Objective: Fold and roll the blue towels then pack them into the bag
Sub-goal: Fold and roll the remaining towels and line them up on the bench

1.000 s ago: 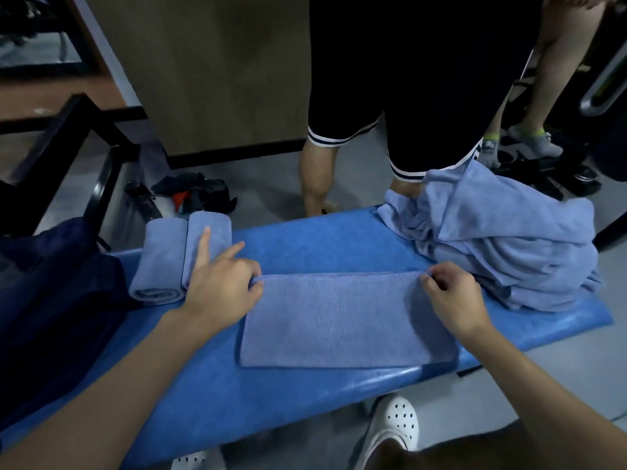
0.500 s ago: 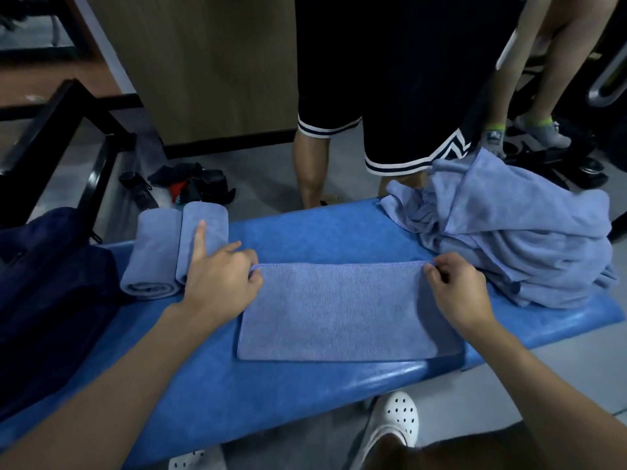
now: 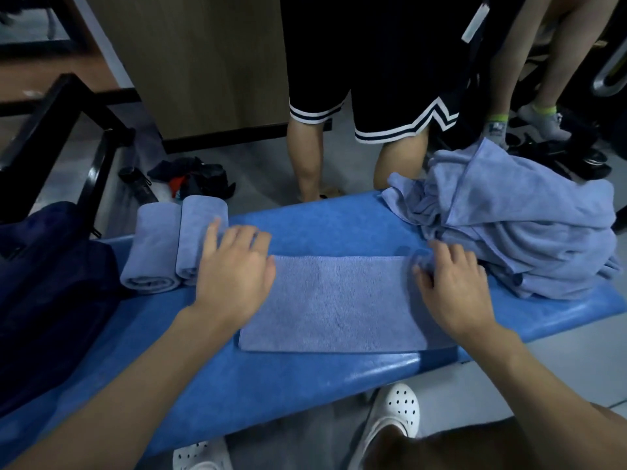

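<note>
two hands work on one folded towel (image 3: 339, 300), which lies flat across the blue padded bench (image 3: 339, 225). left hand (image 3: 234, 276): fingers straight and spread apart, palm down on the towel's left end. right hand (image 3: 451, 286): fingers bent close together over the right end, thumb against the bunched far corner, gripping it. two rolled towels (image 3: 152, 249) lie side by side, touching each other, just beside the left hand. a loose pile of unfolded towels (image 3: 526, 232) sits on the bench's right end, near the right hand. a dark blue bag (image 3: 51, 283) rests at the bench's left end. behind the bench stands a person in black shorts (image 3: 356, 79).
</note>
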